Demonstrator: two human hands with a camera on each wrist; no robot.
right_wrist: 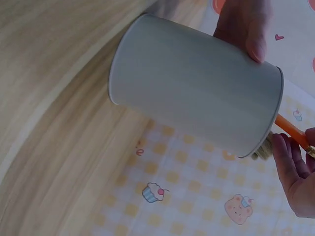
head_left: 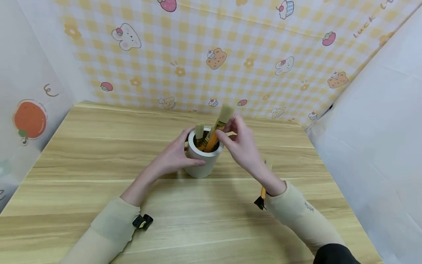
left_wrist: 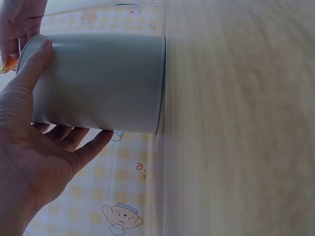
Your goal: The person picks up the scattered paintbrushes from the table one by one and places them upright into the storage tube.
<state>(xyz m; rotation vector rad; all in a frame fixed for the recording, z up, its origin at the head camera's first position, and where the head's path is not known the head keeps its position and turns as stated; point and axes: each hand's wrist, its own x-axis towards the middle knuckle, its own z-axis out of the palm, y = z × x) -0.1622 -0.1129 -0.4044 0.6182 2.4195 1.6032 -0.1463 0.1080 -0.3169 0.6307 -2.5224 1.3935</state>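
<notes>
A light grey cylindrical pot (head_left: pixel 200 168) stands upright on the table. My left hand (head_left: pixel 174 154) grips it from the left, with the thumb (left_wrist: pixel 35 64) on the near side and the other fingers around the far side. My right hand (head_left: pixel 243 143) pinches a paintbrush (head_left: pixel 225 114) near its metal band at the pot's rim. Its pale bristles point up and its orange handle (right_wrist: pixel 290 128) reaches down into the pot. Other paintbrushes, one with pale bristles (head_left: pixel 199 130), stand inside. Their lower ends are hidden by the pot wall.
Another orange-handled brush (head_left: pixel 263 192) lies on the wooden table (head_left: pixel 184 227), partly hidden by my right forearm. A yellow checked cloth (head_left: pixel 194 80) with cartoon prints hangs behind the table. White sheets (head_left: pixel 372 121) flank both sides.
</notes>
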